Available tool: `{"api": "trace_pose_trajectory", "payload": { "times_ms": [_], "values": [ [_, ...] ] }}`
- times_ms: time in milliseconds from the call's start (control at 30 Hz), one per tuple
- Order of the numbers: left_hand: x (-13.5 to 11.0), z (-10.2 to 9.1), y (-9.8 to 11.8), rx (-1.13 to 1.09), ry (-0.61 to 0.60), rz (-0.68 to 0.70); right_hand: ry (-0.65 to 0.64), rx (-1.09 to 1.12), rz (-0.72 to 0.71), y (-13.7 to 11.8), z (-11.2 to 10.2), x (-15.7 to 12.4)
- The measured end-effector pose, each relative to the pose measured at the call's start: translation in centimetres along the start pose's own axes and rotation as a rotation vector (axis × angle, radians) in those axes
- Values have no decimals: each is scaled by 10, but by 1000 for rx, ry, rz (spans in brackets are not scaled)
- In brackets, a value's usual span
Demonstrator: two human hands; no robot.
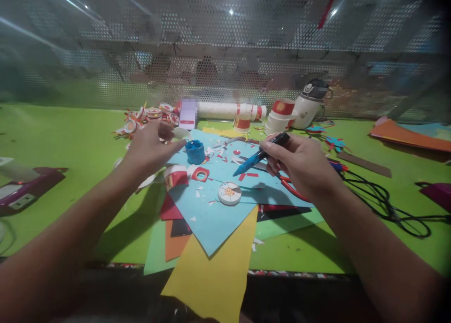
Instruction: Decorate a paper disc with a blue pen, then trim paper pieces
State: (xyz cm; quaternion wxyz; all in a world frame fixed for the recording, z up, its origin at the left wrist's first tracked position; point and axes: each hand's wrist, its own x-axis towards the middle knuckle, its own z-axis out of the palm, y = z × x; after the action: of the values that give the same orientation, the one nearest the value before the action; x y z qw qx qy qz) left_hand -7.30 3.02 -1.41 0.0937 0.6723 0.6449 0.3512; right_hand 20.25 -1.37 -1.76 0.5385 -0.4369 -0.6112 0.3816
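Note:
My right hand (pixel 299 161) grips a black marker (pixel 262 151) whose blue-covered front end points down and left. Under its tip lies a small round white disc (pixel 229 193) with an orange and dark pattern. My left hand (pixel 157 142) is raised, thumb and fingers apart, with nothing visible in it. Its thumb is close to a blue-coloured paper cup section (pixel 195 152); I cannot tell whether they touch. A red and white cup piece (pixel 176 178) stands nearer me. Orange-handled scissors (pixel 291 188) lie partly behind my right hand. Beneath is light blue paper (pixel 211 234).
Stacked coloured sheets, yellow (pixel 214 276) on the near side, overhang the green table (pixel 116 238). Behind are a heap of paper crafts (pixel 151 114), a phone (pixel 188 114), a cup stack (pixel 225 110), and a white bottle (pixel 307 109). Black cables (pixel 384 201) lie right.

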Motion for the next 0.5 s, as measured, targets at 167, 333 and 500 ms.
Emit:
{"api": "trace_pose_trajectory", "payload": {
  "times_ms": [167,333,500],
  "values": [
    [-44,10,31,-84,-379,161,-18,-173,-29,2,-5,-8],
    [-53,44,26,-187,-720,247,29,-194,-46,4,-6,-11],
    [-49,54,18,-305,-797,257,19,-241,-61,0,3,-15]
  ]
}}
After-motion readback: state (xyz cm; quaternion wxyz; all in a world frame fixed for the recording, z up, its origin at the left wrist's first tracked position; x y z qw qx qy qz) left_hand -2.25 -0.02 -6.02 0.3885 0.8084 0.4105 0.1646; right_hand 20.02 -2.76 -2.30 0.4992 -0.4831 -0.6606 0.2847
